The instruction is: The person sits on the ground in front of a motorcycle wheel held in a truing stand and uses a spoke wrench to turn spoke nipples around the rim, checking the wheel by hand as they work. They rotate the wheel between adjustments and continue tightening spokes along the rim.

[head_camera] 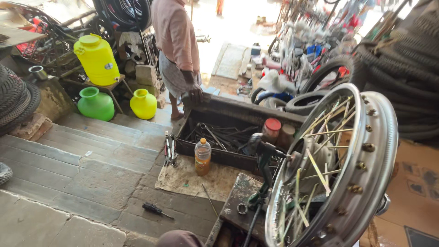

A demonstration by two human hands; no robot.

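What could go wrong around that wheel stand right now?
1. The spoked wheel rim sits upright on the truing stand at the bench edge; a bump could likely tip it.
2. The plastic bottle of amber liquid stands upright on the mat by the tool tray; it may get knocked over.
3. The screwdriver lies loose on the stone floor, a possible trip hazard for the person standing nearby.

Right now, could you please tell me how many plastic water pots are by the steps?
3: a tall yellow jug on a small stool, a green pot below it, and a smaller yellow pot to the green pot's right. Clutter may hide others.
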